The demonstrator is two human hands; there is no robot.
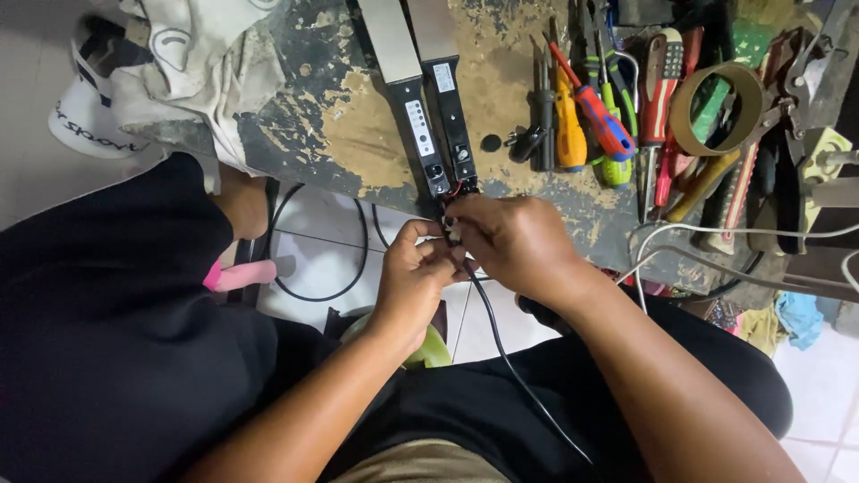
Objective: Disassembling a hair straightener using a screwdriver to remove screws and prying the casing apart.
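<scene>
Left hand [413, 273] and right hand [508, 243] are pinching, grips clamped, a small white connector [454, 234] on the black cable [501, 344] at the surface [358, 125] edge.

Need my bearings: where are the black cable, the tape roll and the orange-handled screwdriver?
black cable [510, 362], head view, mid-length below the hands.
tape roll [687, 121], head view, left rim.
orange-handled screwdriver [570, 134], head view, handle.

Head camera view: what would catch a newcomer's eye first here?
Both hands meet at the worn workbench's near edge: the left hand and right hand pinch a small white connector where a black cable joins two long black-and-silver devices. To the right lies a heap of bright screwdrivers and a tape roll.
</scene>
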